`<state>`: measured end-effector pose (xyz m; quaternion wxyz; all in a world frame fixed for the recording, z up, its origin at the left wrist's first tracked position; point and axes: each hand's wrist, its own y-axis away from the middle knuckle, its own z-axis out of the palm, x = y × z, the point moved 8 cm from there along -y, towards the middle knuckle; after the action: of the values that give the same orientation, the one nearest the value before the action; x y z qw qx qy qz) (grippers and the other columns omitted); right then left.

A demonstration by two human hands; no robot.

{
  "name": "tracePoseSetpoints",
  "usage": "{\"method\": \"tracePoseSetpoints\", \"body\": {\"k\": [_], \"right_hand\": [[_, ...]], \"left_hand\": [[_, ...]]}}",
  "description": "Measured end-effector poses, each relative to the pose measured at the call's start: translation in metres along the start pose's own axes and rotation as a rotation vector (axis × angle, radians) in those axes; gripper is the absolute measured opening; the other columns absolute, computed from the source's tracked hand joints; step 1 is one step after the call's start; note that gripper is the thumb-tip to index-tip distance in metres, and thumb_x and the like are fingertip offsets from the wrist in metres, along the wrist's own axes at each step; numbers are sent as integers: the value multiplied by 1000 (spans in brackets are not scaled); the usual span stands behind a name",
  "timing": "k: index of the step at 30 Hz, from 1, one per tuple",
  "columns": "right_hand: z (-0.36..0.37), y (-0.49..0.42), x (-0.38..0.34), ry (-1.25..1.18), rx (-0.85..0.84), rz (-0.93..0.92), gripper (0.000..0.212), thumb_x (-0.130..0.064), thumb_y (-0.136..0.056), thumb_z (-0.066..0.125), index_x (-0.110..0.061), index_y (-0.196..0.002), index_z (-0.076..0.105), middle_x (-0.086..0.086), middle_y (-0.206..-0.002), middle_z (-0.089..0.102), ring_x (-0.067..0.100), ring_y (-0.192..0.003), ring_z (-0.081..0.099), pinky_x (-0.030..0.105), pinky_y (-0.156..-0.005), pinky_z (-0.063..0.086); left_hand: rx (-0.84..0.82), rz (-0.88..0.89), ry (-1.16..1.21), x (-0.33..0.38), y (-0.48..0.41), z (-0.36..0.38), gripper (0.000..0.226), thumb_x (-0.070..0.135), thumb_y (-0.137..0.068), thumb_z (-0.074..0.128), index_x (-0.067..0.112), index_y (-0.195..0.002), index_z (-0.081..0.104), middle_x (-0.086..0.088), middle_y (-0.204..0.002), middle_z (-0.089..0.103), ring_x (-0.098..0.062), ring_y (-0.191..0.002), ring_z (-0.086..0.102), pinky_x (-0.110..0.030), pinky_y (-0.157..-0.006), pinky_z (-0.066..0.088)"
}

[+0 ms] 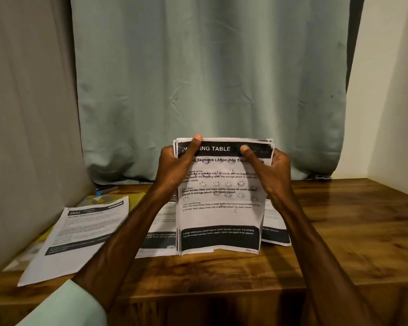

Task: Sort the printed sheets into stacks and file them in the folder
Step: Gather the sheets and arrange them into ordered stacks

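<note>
Printed sheets (219, 208) stand upright as one bundle between the two hands, with the lower edge down at the bench (339, 231), though I cannot tell whether it touches. The left hand (174, 165) grips the upper left corner, thumb laid across the black header and fingers curled behind. The right hand (269, 168) clamps the upper right corner the same way. I read this as the squaring step: one sorted stack held to be evened up before filing. The top edges are ragged, with several layers out of line. The paper is thin enough that smiley faces show through the front page, whose header ends in "TABLE". Next I would want looser fingers and a tap on the bench. After that comes a reach beyond the left hand to what looks like a yellow folder (137, 199), partly under another pile (80, 231). More pages (275, 231) lie flat just below the right wrist.
</note>
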<state>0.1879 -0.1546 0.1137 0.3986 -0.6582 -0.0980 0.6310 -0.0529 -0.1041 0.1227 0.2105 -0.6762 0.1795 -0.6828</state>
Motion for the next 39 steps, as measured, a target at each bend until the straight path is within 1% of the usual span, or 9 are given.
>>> {"method": "tracePoseSetpoints", "body": {"k": [3,9,11,17,22,26,33,36,39], "right_hand": [[1,-11,-18,3,13,-83,24,-35,-92,74,-12,-97,74,2,-89,77,16,-81,74,25,-70,59],[0,-15,-27,24,-22,-177,9,-20,-98,66,-14,-97,74,-5,-88,75,8,-81,72,25,-74,59],[0,-6,-16,14,-65,-120,4,-18,-97,68,-18,-100,71,-5,-93,76,7,-84,74,22,-72,58],[-14,56,76,30,-311,271,24,-14,-87,77,-19,-110,69,3,-113,76,13,-91,76,24,-69,60],[-28,111,143,64,-497,482,29,-7,-92,72,-13,-121,72,6,-116,75,24,-107,73,45,-94,58],[-30,106,138,-33,-446,507,26,-1,-92,69,-1,-117,72,14,-112,76,33,-106,73,43,-91,60],[-30,96,134,-255,-357,582,31,5,-86,72,7,-117,69,25,-115,72,40,-105,71,45,-90,60],[-24,97,132,-216,-383,578,30,-2,-89,72,2,-118,70,21,-116,73,36,-106,72,40,-89,61],[-16,96,130,-285,-376,624,31,-14,-96,67,-5,-126,67,17,-122,72,36,-114,69,50,-100,54]], "left_hand": [[2,52,-46,6,-3,2,32,49,-95,64,19,-89,73,3,-79,79,-13,-73,76,-22,-64,59],[29,108,-85,5,-4,-3,28,47,-96,65,23,-85,74,3,-78,78,-13,-73,76,-30,-72,63],[37,104,-82,2,-5,-4,30,48,-95,65,21,-86,74,1,-80,79,-14,-73,77,-35,-74,63],[72,84,-102,-7,-13,-8,35,52,-94,66,19,-86,75,-1,-81,79,-16,-74,77,-44,-79,64],[111,58,-129,-14,-22,-10,39,54,-93,67,16,-89,76,-2,-83,79,-15,-74,77,-43,-80,63],[83,16,-112,-18,-26,-7,39,54,-93,66,16,-97,75,0,-89,79,-15,-79,77,-38,-80,63],[-210,-173,65,-67,8,3,26,31,-96,70,10,-110,73,-6,-105,78,-23,-93,77,-36,-79,63],[-172,-212,67,-93,21,1,13,30,-96,69,20,-104,73,5,-99,79,-16,-93,76,-30,-78,62],[-186,-216,66,-104,26,4,13,29,-96,68,21,-106,73,4,-101,79,-17,-95,76,-30,-76,61]]}}
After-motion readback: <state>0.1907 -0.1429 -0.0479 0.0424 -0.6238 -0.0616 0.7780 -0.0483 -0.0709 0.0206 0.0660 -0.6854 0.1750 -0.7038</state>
